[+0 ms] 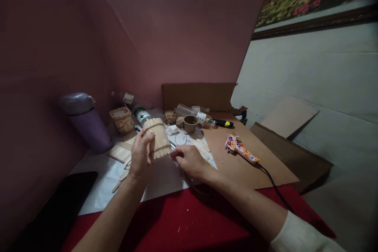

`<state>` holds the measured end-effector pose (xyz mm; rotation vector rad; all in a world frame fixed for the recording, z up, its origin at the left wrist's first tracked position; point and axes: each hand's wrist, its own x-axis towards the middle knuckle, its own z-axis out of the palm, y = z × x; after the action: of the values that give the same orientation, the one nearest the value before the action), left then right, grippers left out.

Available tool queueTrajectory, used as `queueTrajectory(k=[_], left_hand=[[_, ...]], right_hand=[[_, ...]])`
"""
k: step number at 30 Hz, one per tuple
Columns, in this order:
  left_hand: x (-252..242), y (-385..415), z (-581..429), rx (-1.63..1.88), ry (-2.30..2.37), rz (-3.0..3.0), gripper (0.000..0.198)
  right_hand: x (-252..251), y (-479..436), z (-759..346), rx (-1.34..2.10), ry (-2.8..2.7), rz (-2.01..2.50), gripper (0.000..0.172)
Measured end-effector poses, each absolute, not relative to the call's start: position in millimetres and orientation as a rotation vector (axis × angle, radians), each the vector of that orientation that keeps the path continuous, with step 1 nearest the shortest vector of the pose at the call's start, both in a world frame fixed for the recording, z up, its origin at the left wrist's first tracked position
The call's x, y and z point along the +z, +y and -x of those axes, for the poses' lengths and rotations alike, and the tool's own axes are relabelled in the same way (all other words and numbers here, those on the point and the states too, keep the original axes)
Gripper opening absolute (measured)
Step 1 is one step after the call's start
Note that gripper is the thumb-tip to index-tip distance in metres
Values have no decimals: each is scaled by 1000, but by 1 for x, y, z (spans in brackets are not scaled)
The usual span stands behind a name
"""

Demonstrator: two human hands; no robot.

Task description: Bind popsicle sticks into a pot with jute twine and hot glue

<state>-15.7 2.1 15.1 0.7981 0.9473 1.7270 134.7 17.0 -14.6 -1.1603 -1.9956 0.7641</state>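
My left hand [141, 153] is wrapped round a holder covered in upright craft sticks [161, 138], tilted above the white paper. One band of twine [154, 124] circles it near the top, and a second band of twine [162, 151] runs near its lower edge. My right hand [189, 159] is closed in a pinch just right of that lower edge, where the twine leads to its fingertips. Loose craft sticks [120, 181] lie beneath my left wrist, and more sticks [203, 145] lie beyond my right hand.
A floral glue gun [240, 149] with a black cord lies on cardboard [260, 173] at right. Behind are a small brown pot [190, 124], twine balls [170, 117], clear plastic bottles [191, 112], a cutter [223, 123] and a decorated holder [123, 121]. A purple tumbler [88, 126] stands left.
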Motion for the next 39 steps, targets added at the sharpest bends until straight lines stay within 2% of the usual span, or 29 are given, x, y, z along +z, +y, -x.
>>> queueTrajectory(k=[4, 9, 16, 25, 29, 34, 36, 39], left_hand=[[17, -7, 9, 1669, 862, -794, 52], [17, -10, 9, 1669, 898, -726, 58], [19, -6, 13, 1706, 833, -802, 54], [19, -3, 14, 1728, 856, -770, 52], [19, -4, 13, 1710, 829, -785, 50], [21, -9, 9, 1591, 805, -799, 46], [21, -11, 6, 1553, 812, -773, 44], [21, -14, 2, 1514, 844, -759, 44]], right_hand=[[-21, 25, -120, 591, -2150, 1284, 15], [-23, 38, -112, 476, -2233, 1393, 23], [-22, 38, -108, 401, -2345, 1393, 18], [-17, 30, -115, 129, -2475, 1321, 24], [4, 21, -152, -2, -2443, 1359, 22], [16, 14, -243, -152, -2182, 1778, 27], [11, 15, -277, -145, -2099, 1948, 25], [-1, 20, -311, -40, -2070, 2056, 31]])
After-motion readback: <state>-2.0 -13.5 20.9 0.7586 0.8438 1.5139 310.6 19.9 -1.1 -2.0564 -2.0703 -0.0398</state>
